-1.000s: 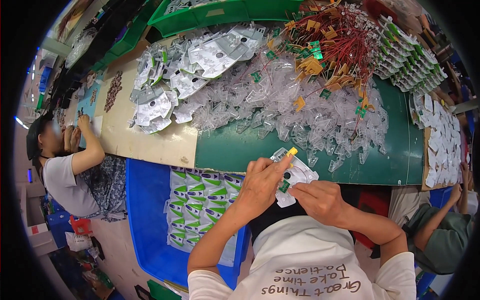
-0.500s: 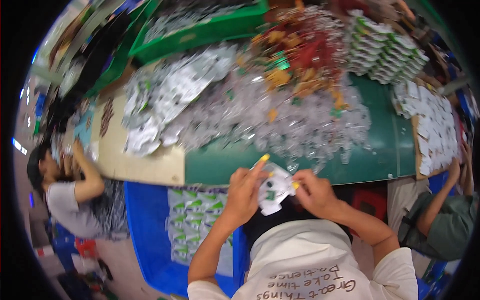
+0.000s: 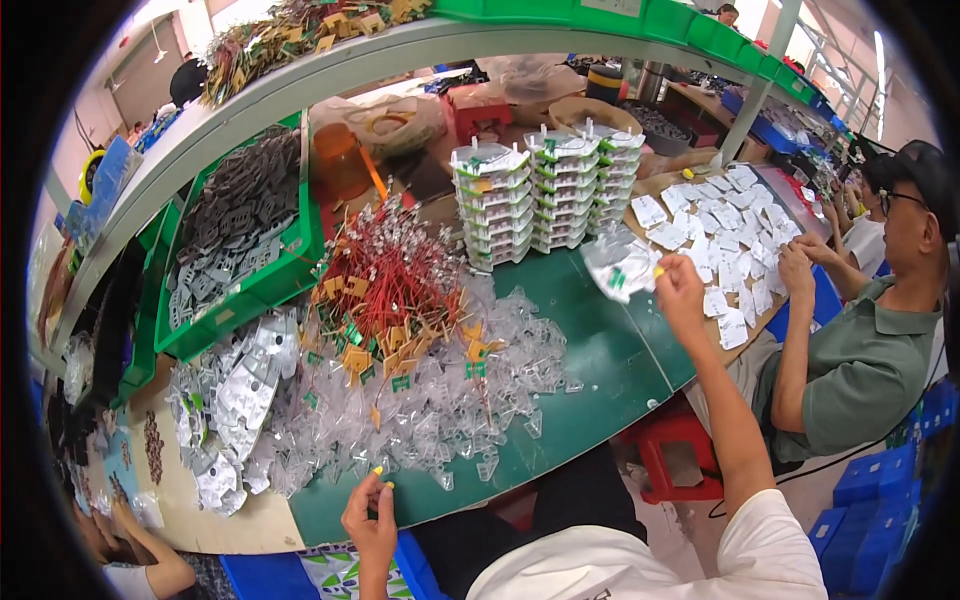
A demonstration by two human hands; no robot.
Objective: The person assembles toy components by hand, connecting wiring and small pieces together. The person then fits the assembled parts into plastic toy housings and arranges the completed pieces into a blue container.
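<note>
My right hand (image 3: 680, 290) is stretched out to the right over the green table (image 3: 610, 370), shut on a clear plastic pack with a green label (image 3: 618, 266). The pack hangs just in front of the stacks of similar filled packs (image 3: 540, 195). My left hand (image 3: 370, 515) rests low at the table's near edge with nothing in it, fingertips beside the heap of empty clear plastic shells (image 3: 450, 400). A bundle of red wires with yellow tags (image 3: 390, 275) lies on top of that heap.
A green bin of grey metal parts (image 3: 240, 235) and silver foil packets (image 3: 230, 395) lie at the left. A person in a green shirt (image 3: 860, 350) handles white cards on a brown board (image 3: 720, 235) at the right. A red stool (image 3: 680, 455) stands below. Another person's arm (image 3: 130, 560) shows at bottom left.
Both hands held the pack in front of my chest before. Now my right hand alone has carried it out to the right, my left hand has let go and dropped, and my view has swung up.
</note>
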